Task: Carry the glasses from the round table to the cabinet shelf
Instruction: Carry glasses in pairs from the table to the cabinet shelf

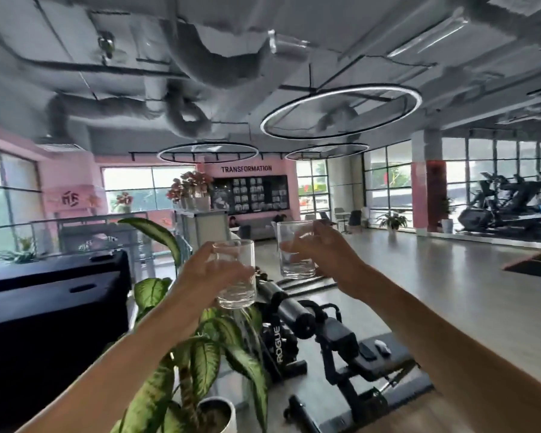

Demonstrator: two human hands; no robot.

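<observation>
Now, step in hand: carry phase, judged from both glasses being held up off any surface; round table and cabinet shelf not seen in view.

Left hand: left hand point(211, 270) is wrapped round a short clear straight-sided glass tumbler point(236, 275), fingers closed on its side wall, glass kept upright w/ base free below the palm.

Right hand: right hand point(320, 250) is clamped on a second clear straight-sided glass tumbler point(295, 250), thumb on the near side, fingers across the far side; glass upright, held a bit higher than the left one.

Hands vs each other: held apart, glasses near but not touching.

Contents: both appear empty; can't be told for sure thru the clear glass.

Below the hands: a green-and-cream broad-leaved plant in a white pot point(200, 354) under the left forearm; a black weight bench w/ padded rollers point(322, 335) under and between the arms.

Left of left hand: a black box-shaped counter point(53, 295).

How it should be done: grip to be kept on the side walls, not the rims; glasses to be kept upright and separated so no clink occurs.

Path: bench and plant are best skirted, w/ arms drawn closer to the body for steadiness.

Risk: smooth glass may slip if grip is relaxed; a knock between the two is likely if the hands drift together.
</observation>
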